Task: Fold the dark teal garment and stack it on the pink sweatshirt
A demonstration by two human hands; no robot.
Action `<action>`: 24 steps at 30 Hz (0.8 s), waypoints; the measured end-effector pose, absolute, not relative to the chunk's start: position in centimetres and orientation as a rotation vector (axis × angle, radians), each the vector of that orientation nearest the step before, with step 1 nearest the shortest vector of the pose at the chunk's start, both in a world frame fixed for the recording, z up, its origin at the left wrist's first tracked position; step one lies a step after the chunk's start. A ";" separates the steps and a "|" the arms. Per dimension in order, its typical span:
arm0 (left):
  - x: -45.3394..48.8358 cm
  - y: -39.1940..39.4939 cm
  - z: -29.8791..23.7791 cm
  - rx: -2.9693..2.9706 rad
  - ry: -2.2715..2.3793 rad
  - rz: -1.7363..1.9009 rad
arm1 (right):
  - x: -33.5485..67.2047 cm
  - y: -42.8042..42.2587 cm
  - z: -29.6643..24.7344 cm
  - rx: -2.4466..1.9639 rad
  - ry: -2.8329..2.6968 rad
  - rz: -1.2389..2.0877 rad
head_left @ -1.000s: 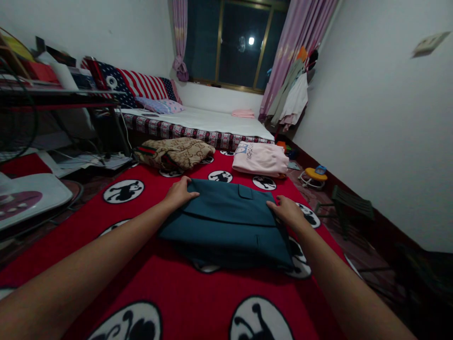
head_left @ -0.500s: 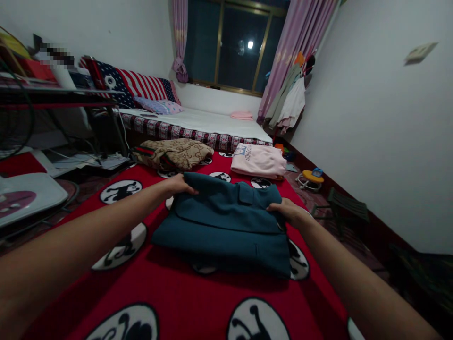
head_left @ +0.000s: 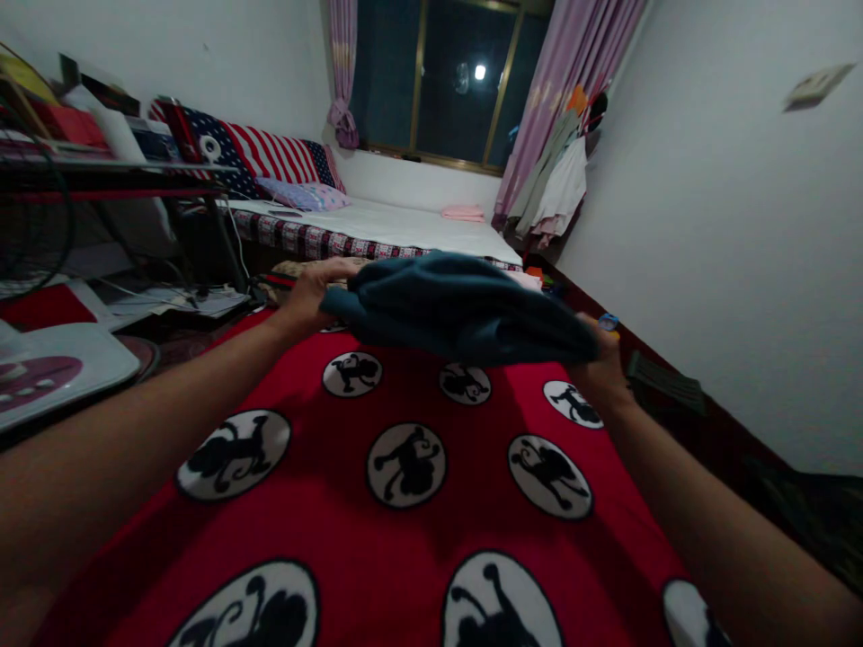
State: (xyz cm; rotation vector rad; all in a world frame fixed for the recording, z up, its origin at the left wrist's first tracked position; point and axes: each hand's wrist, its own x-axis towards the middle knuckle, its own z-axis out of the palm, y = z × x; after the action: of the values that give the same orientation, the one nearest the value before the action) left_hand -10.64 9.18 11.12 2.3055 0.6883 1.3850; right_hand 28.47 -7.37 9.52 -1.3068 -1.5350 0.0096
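A folded teal garment (head_left: 458, 307) hangs in the air above the red blanket (head_left: 404, 539) with black-and-white monkey circles. My left hand (head_left: 311, 293) grips its left edge, fingers closed over the cloth. Under the garment's right end, my right hand (head_left: 602, 361) holds it from below, mostly hidden by the fabric. The garment covers most of the brown patterned clothing and the pink folded clothing lying behind it.
A bed (head_left: 397, 229) with a flag-print pillow (head_left: 270, 157) stands at the back under the window (head_left: 445, 81). A dark table (head_left: 101, 175) with clutter and a fan (head_left: 27, 225) are at the left. Clothes (head_left: 553, 180) hang by the curtain; the wall is at the right.
Both hands lifted the teal garment off the blanket and carried it up and away from me. It now hides the brown and pink clothes behind.
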 end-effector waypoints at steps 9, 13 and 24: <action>-15.6 5.4 0.8 2.689 0.847 0.978 | 28.2 -13.5 -3.0 -1.414 -1.852 0.151; -12.9 2.8 3.0 2.740 0.693 1.034 | 26.1 -13.2 -1.1 -1.348 -1.824 -0.023; -11.0 4.4 1.7 2.541 1.024 0.805 | 21.4 -11.5 1.6 -1.468 -1.808 -0.023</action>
State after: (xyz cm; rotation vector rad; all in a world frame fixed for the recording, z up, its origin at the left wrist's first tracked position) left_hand -10.95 4.36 1.75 2.5406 1.0236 0.8051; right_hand 21.37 -11.46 1.60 -1.4678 -1.8075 -0.0229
